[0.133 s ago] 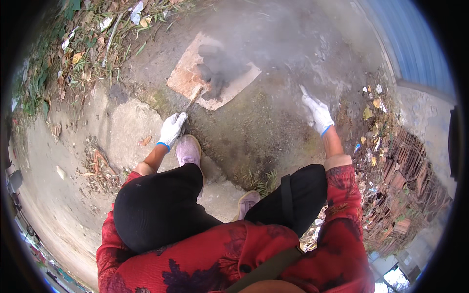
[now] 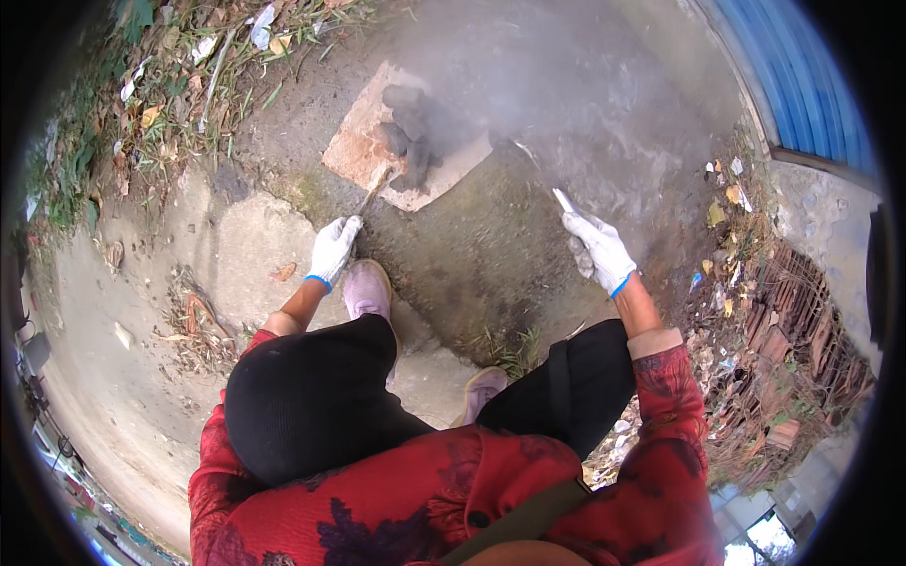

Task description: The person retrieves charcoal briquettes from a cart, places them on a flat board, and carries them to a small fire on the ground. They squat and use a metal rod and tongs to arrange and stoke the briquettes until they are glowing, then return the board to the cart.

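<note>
My left hand [image 2: 334,253], in a white knit glove with a blue cuff, is closed around a short, thin stick [image 2: 376,191]. The far end of that stick meets the near-left edge of a rough, pinkish-tan slab [image 2: 353,143] on the ground. Dark grey lumps [image 2: 410,118] lie on the slab, partly veiled by smoke. To the right, my right hand [image 2: 600,249], gloved alike, is closed on a thin, pale rod [image 2: 561,196]. It points up and left toward the slab's right corner; its far end is blurred, so its kind is unclear.
Smoke [image 2: 566,66] drifts over the upper right. Grass and litter [image 2: 179,104] border the upper left. A blue corrugated panel [image 2: 802,75] and stacked reddish tiles [image 2: 788,311] stand at right. My pink shoes [image 2: 366,289] rest on cracked concrete close to the slab.
My right hand has swung left and slightly nearer to me, with the rod now pointing toward the slab. The smoke over the slab's right side has thinned. My left hand stays put.
</note>
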Motion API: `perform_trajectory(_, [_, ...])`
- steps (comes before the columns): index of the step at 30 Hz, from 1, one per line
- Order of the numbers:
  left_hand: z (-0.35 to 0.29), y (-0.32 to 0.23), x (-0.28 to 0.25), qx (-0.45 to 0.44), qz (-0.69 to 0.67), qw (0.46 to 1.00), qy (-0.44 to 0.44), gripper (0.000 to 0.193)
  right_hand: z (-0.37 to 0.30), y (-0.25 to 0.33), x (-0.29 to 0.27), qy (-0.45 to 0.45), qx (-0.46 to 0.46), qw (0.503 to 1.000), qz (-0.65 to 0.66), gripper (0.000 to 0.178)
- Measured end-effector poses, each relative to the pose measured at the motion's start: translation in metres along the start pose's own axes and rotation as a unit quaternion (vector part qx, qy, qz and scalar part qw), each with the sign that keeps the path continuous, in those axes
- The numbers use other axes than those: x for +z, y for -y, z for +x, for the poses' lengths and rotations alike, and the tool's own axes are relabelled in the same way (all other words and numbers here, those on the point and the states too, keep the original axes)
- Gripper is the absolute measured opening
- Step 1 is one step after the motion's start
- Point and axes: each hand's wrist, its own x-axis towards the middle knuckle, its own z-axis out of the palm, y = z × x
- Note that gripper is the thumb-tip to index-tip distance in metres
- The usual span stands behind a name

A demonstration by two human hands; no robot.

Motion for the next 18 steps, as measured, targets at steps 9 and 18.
perform_trajectory(9, [-0.011,-0.022,-0.003,0.055,-0.007,0.998,-0.018,0.036,-0.056,0.008,0.040,0.051,-0.016,0.998,-0.030,0.055])
perform_trajectory(18, [-0.106,-0.149,-0.044,-0.011,0.004,1.000,0.018,0.041,-0.171,0.030,-0.006,0.024,-0.076,0.994,-0.073,0.057])
